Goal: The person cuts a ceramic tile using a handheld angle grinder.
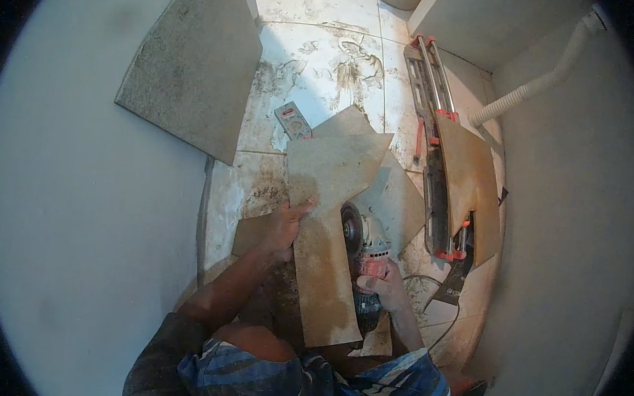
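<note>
Left hand [284, 229] grips a dusty tan notched tile [328, 220]; right hand [383, 283] clasps the angle grinder [365, 248]

The tile [323, 271] under the left hand [284, 229] looks like hard stone, dull and a bit rough. The grinder [366, 255] in the right hand [384, 283] has a dark, gritty disc and a red plastic body. The floor [319, 46] is shiny tile smeared with mud. The tile cutter [432, 103] has shiny metal rails. The hose [534, 84] is ribbed white plastic.
</note>
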`<state>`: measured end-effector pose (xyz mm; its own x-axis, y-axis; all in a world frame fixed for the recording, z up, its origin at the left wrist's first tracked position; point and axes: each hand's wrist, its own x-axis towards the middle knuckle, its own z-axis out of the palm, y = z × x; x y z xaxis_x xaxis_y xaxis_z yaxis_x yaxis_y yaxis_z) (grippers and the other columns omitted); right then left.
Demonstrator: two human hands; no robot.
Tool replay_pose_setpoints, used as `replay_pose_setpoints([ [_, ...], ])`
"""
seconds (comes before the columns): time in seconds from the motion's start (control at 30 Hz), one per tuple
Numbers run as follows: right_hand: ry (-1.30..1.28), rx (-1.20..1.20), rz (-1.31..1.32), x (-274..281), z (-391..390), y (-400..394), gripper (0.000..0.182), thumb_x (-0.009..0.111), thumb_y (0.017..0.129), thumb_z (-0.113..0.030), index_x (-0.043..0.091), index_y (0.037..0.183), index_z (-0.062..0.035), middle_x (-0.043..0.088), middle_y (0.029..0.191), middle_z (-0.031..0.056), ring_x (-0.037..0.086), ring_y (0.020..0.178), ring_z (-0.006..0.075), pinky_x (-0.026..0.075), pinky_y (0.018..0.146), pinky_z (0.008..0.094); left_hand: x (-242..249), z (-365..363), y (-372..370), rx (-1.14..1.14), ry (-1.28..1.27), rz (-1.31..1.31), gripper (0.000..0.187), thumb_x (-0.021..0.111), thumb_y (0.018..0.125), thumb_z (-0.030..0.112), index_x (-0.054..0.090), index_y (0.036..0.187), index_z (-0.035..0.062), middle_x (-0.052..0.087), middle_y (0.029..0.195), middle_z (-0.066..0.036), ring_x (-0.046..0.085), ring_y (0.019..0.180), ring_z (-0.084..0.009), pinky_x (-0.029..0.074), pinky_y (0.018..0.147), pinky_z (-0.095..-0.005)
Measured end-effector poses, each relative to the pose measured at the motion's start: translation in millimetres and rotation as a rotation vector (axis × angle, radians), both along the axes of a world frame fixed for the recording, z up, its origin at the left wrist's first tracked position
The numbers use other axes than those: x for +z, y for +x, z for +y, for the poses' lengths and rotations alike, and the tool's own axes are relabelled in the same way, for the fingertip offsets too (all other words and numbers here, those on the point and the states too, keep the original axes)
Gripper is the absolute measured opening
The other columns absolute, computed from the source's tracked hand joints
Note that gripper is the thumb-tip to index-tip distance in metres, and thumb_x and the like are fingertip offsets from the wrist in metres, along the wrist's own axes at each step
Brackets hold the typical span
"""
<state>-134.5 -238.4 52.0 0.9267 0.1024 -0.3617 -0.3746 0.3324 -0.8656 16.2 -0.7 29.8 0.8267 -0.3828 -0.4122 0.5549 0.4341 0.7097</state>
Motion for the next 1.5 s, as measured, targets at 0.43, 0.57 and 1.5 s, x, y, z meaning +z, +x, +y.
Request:
replay_pose_setpoints([
  [0.43,-0.025,0.115,0.018,-13,-7,0,0.050,0.079,0.075,-0.008,0.057,0.119,-0.0022,0.060,0.093,-0.0014,0.058,0.079,0.0085,0.051,0.070,0.0260,15,0,3,-0.072,0.224,-0.135,0.041,0.065,0.094,0.030,0.055,0.122,0.0015,0.064,0.105,-0.008,0.064,0.088,-0.0180,0.054,0.076,-0.0350],
  [0.57,-0.001,0.003,0.069,14,1,1,0.033,0.078,0.076,-0.007,0.061,0.103,-0.0047,0.058,0.083,-0.0049,0.054,0.072,0.0061,0.047,0.066,0.0236,2,3,6,-0.041,0.197,-0.114,0.039,0.064,0.095,0.030,0.057,0.120,0.0001,0.064,0.106,-0.007,0.063,0.092,-0.0168,0.052,0.082,-0.0338],
  [1.5,-0.025,0.174,0.067,0,-19,1,0.036,0.080,0.074,-0.011,0.060,0.104,-0.0055,0.058,0.086,-0.0050,0.055,0.074,0.0057,0.046,0.067,0.0228,47,-6,2,-0.062,0.221,-0.056,0.036,0.066,0.094,0.027,0.058,0.119,0.0018,0.066,0.103,-0.007,0.066,0.086,-0.0160,0.055,0.078,-0.0331],
])
